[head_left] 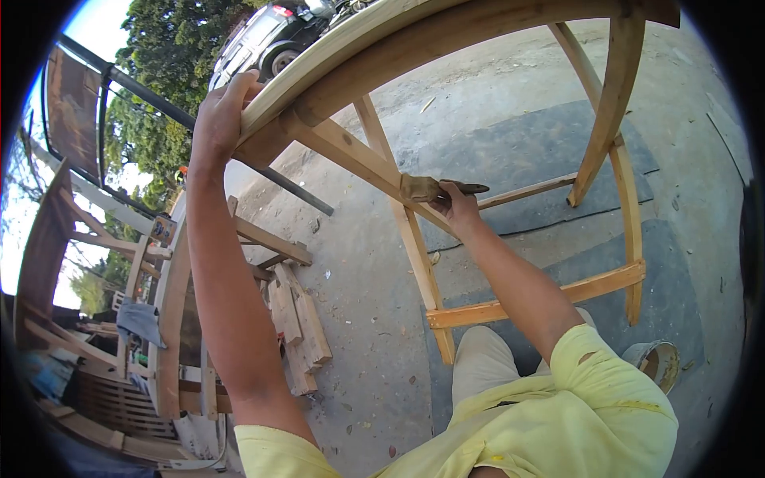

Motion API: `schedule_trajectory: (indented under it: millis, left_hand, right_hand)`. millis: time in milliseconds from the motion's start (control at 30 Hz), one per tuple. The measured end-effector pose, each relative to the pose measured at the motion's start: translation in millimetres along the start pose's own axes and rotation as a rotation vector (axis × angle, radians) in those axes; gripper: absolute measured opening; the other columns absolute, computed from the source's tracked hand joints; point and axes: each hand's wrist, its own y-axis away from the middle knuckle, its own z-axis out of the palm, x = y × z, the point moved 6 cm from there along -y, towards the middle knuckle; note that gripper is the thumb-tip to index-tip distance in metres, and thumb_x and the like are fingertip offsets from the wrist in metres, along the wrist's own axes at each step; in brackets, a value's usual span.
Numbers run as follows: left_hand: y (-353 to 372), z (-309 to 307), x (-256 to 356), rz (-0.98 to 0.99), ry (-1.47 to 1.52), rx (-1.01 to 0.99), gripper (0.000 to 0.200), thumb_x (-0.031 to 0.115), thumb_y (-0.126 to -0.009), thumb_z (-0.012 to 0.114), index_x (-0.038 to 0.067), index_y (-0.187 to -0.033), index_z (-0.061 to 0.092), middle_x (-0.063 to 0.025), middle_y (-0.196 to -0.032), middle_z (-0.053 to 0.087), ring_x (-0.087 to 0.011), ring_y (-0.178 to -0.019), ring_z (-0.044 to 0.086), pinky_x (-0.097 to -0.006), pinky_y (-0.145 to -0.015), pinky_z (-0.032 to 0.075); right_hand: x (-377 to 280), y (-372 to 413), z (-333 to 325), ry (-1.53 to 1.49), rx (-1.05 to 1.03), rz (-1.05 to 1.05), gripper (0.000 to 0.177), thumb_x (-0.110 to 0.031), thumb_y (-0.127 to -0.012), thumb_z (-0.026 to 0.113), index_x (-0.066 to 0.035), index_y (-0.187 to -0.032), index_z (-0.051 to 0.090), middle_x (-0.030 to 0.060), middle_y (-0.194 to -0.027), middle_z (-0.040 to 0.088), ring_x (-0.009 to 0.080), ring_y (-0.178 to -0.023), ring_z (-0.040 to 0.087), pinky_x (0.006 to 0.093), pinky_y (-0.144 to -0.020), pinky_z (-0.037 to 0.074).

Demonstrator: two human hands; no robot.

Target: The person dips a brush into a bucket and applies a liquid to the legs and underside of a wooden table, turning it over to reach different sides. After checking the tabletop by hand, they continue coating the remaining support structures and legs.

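Observation:
A wooden folding table (374,48) with crossed legs stands tilted in front of me, its top edge toward the upper part of the view. My left hand (221,115) grips the left end of that top, fingers bent over the edge. In my right hand (456,203) is a paintbrush (421,190), held by its dark handle. Its bristles lie against a slanting wooden leg (351,155). Lower down, a crossbar (542,295) joins two of the legs near my knees.
A bucket (653,362) stands on the ground right of my legs. Dark mats (510,151) lie under the table. Wood offcuts (299,327) are piled at left, beside a workbench (171,319) with a grey cloth (141,320). A vehicle (267,40) is parked beyond.

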Motion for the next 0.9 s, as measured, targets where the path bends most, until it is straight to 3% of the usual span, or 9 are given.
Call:
schedule_trajectory:
  millis: [67, 167, 300, 400, 500, 700, 800, 867, 900]
  left_hand:
    - [-1, -3, -1, 0.012, -0.018, 0.011, 0.058, 0.052, -0.089, 0.054, -0.001, -0.097, 0.076, -0.0146, -0.091, 0.072, -0.0224, -0.083, 0.062, -0.0333, -0.083, 0.046]
    - [0, 0, 0, -0.026, 0.045, 0.009, 0.057, 0.050, -0.089, 0.055, -0.003, -0.098, 0.075, -0.0131, -0.091, 0.072, -0.0207, -0.083, 0.061, -0.0319, -0.082, 0.045]
    - [-3, 1, 0, -0.025, 0.092, 0.034, 0.057, 0.051, -0.089, 0.056, -0.004, -0.094, 0.073, -0.0115, -0.087, 0.070, -0.0199, -0.080, 0.060, -0.0317, -0.081, 0.044]
    - [-12, 4, -12, -0.030, 0.134, 0.002, 0.057, 0.052, -0.088, 0.057, -0.003, -0.090, 0.071, -0.0105, -0.084, 0.068, -0.0197, -0.078, 0.059, -0.0329, -0.079, 0.044]
    - [-15, 5, -8, -0.036, 0.172, 0.007, 0.058, 0.053, -0.088, 0.056, -0.002, -0.096, 0.072, -0.0113, -0.087, 0.068, -0.0197, -0.078, 0.060, -0.0320, -0.079, 0.045]
    - [-17, 9, -3, -0.070, 0.160, 0.035, 0.059, 0.053, -0.089, 0.055, -0.002, -0.102, 0.072, -0.0131, -0.092, 0.069, -0.0201, -0.082, 0.063, -0.0315, -0.081, 0.047]
    - [-19, 11, 0, -0.053, 0.188, 0.033, 0.060, 0.054, -0.090, 0.055, -0.002, -0.104, 0.071, -0.0141, -0.096, 0.070, -0.0205, -0.081, 0.063, -0.0320, -0.082, 0.047]
    - [-27, 11, -9, -0.094, 0.218, 0.065, 0.061, 0.054, -0.090, 0.055, -0.001, -0.106, 0.071, -0.0143, -0.098, 0.070, -0.0206, -0.083, 0.063, -0.0325, -0.083, 0.047]
    - [-32, 9, -9, -0.048, 0.184, 0.059, 0.061, 0.055, -0.090, 0.055, -0.002, -0.107, 0.071, -0.0139, -0.097, 0.070, -0.0205, -0.084, 0.063, -0.0324, -0.084, 0.046]
  right_hand:
    - [4, -15, -44, 0.069, 0.133, 0.022, 0.020, -0.011, -0.090, 0.067, 0.001, -0.105, 0.064, 0.0157, -0.093, 0.070, 0.0240, -0.073, 0.072, 0.0322, -0.061, 0.065]
    - [-23, -32, -51, 0.960, 0.214, -0.355, 0.025, -0.023, -0.086, 0.069, -0.002, -0.099, 0.069, 0.0142, -0.092, 0.073, 0.0272, -0.083, 0.073, 0.0391, -0.072, 0.059]
    - [-61, 29, 83, 1.173, 0.008, -0.646, 0.030, -0.035, -0.083, 0.071, -0.006, -0.092, 0.073, 0.0145, -0.089, 0.074, 0.0336, -0.088, 0.071, 0.0439, -0.079, 0.055]
    - [-86, 40, 121, 0.604, -0.286, -0.450, 0.027, -0.022, -0.091, 0.068, -0.005, -0.111, 0.070, 0.0087, -0.084, 0.072, 0.0173, -0.077, 0.071, 0.0294, -0.067, 0.056]
    - [-83, 13, 91, 0.096, -0.386, -0.221, 0.036, -0.017, -0.091, 0.070, -0.003, -0.123, 0.061, 0.0070, -0.098, 0.070, 0.0165, -0.076, 0.070, 0.0280, -0.061, 0.056]
    - [9, -63, -59, 0.194, -0.111, -0.028, 0.027, -0.015, -0.092, 0.069, -0.005, -0.117, 0.063, 0.0069, -0.094, 0.069, 0.0171, -0.083, 0.070, 0.0289, -0.061, 0.058]
    - [4, -72, -92, 0.587, 0.143, -0.115, 0.026, -0.023, -0.091, 0.070, -0.007, -0.110, 0.067, 0.0086, -0.093, 0.071, 0.0212, -0.086, 0.071, 0.0357, -0.069, 0.059]
    - [-12, -66, -63, 1.347, 0.242, -0.371, 0.027, -0.030, -0.088, 0.071, -0.008, -0.103, 0.072, 0.0111, -0.096, 0.073, 0.0266, -0.091, 0.071, 0.0417, -0.080, 0.056]
    - [-15, -59, -40, 1.284, 0.199, -0.305, 0.029, -0.034, -0.086, 0.071, -0.011, -0.101, 0.074, 0.0121, -0.099, 0.074, 0.0299, -0.095, 0.070, 0.0436, -0.085, 0.053]
